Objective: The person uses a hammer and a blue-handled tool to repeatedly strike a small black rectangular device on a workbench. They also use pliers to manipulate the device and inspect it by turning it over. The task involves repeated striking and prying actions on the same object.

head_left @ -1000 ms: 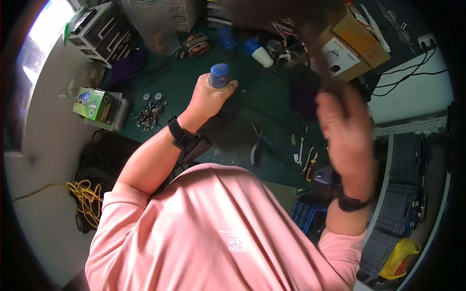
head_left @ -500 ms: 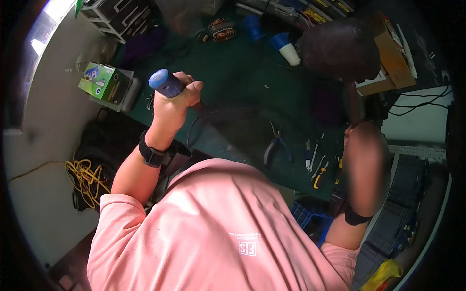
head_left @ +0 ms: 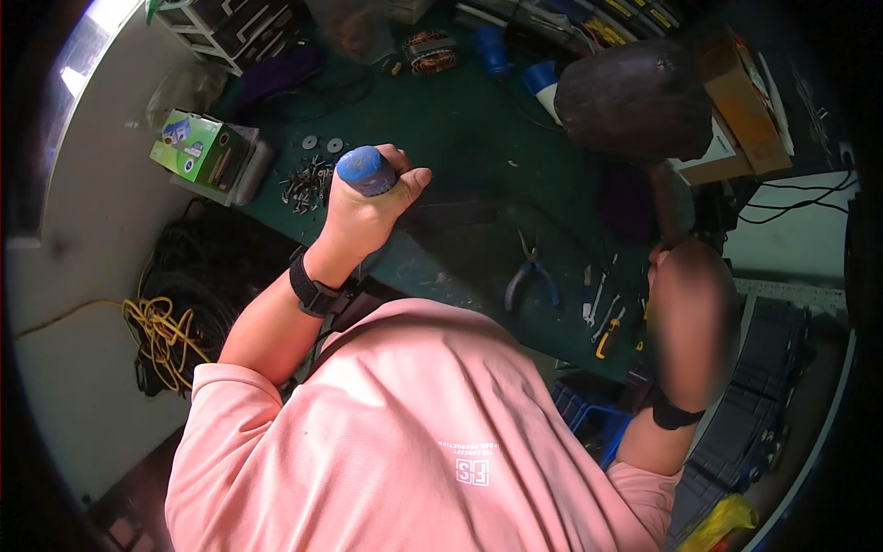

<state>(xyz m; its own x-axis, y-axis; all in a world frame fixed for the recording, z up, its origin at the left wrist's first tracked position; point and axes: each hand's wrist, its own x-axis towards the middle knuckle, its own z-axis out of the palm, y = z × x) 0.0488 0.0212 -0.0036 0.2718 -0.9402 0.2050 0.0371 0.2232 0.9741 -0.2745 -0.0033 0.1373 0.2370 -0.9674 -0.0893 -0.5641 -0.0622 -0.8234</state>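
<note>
Table, dark green. Left to right: green printed box; heap of small metal screws; pliers with dark blue handles; blue-and-white cylinder; slim yellow-handled tool; brown cardboard carton.

Left hand: closed around blue-topped cylindrical handle, above the table, beside the screws. Right hand: closed on the shaft of large dark-brown mallet, its head overlapping cylinder and carton.

Lower end of the blue-topped handle hidden by the left hand; right hand blurred; carton partly covered.
</note>
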